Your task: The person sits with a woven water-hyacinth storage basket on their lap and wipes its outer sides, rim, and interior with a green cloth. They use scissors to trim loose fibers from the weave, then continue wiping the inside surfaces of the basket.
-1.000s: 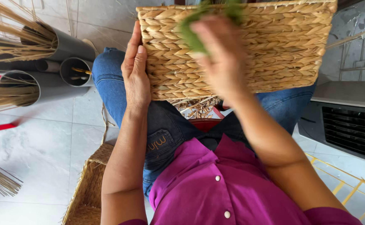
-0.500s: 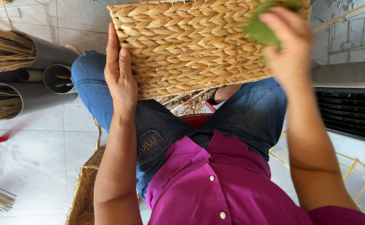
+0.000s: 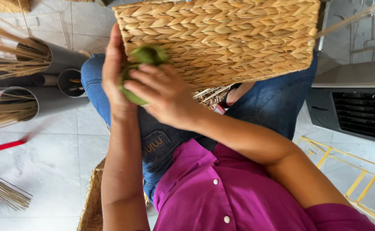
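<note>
1. At upper centre of the frame, the left hand (image 3: 112, 75) lies flat against the woven basket's (image 3: 221, 38) left edge.
2. The right hand (image 3: 164, 96) presses a green cloth (image 3: 142, 57), apparently pinched in curled fingers, against the weave.

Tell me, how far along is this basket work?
Done: the woven basket on the lap looks fully plaited across the side that shows, with no gaps there. In hand: the right hand presses a green pad against the basket's lower left corner, beside the left hand that steadies that edge. Left: loose straw ends stick out under the bottom edge. I cannot tell how much of the surface the pad has covered.
</note>
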`<state>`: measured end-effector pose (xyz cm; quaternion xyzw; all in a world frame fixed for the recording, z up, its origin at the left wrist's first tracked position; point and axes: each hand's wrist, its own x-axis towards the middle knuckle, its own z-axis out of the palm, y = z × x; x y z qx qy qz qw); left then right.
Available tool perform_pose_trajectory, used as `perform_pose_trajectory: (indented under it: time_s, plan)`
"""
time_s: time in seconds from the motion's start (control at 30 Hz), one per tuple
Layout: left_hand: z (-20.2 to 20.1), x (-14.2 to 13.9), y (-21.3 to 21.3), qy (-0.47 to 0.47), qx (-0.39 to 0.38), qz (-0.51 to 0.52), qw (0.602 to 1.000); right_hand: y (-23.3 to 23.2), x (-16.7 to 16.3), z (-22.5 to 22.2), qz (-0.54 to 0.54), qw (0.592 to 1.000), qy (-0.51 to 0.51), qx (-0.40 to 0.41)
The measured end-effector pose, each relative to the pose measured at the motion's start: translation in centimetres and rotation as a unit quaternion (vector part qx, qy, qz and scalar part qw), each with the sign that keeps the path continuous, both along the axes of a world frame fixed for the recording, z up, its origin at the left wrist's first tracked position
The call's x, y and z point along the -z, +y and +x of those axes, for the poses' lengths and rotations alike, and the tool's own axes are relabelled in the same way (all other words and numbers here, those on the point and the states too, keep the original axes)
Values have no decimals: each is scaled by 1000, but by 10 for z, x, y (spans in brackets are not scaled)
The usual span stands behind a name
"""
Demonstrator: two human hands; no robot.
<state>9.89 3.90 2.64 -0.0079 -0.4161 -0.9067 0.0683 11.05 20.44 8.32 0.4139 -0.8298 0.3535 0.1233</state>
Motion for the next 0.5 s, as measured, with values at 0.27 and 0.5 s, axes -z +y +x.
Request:
perform_pose_trajectory:
  time_s: [0.27, 0.5]
  plan:
    - [4, 2, 8, -2, -49, -112, 993, 83, 7, -2, 109, 992, 43, 41]
    - [5, 4, 12, 2, -78, -136, 988, 257, -18, -14, 124, 962, -15, 241]
